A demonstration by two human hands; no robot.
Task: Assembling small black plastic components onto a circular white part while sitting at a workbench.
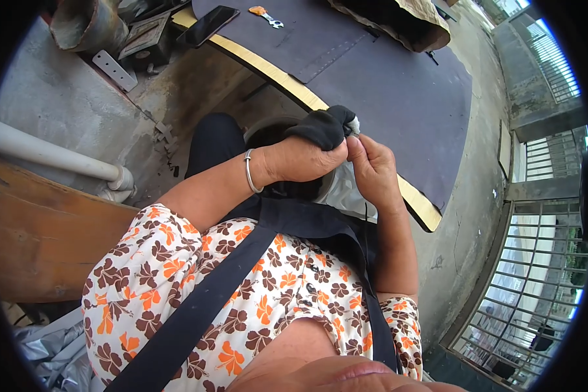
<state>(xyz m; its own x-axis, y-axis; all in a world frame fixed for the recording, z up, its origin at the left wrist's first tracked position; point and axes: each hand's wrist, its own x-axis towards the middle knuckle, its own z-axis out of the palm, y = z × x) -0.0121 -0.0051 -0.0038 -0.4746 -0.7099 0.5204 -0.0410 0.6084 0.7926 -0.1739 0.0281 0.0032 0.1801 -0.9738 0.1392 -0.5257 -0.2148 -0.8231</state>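
Observation:
A small bunched piece of black fabric (322,128) with a whitish tip (353,125) is held over the near edge of the table. My left hand (302,160) is closed round its lower side, with a silver bangle on the wrist. The fingers of my right hand (376,171) are pinched together against the whitish tip, meeting my left fingertips. Whether the fabric is a glove or another item cannot be made out. Below my hands, between my legs, stands a round bucket (325,186), partly hidden by my left arm, with dark contents.
The dark-topped table (398,111) has a pale wooden edge. On it lie a phone (208,26), a small orange-handled tool (266,17) and an open brown sack (408,19). Metal parts (114,70) and a white pipe (52,151) are at left; barred windows (522,281) at right.

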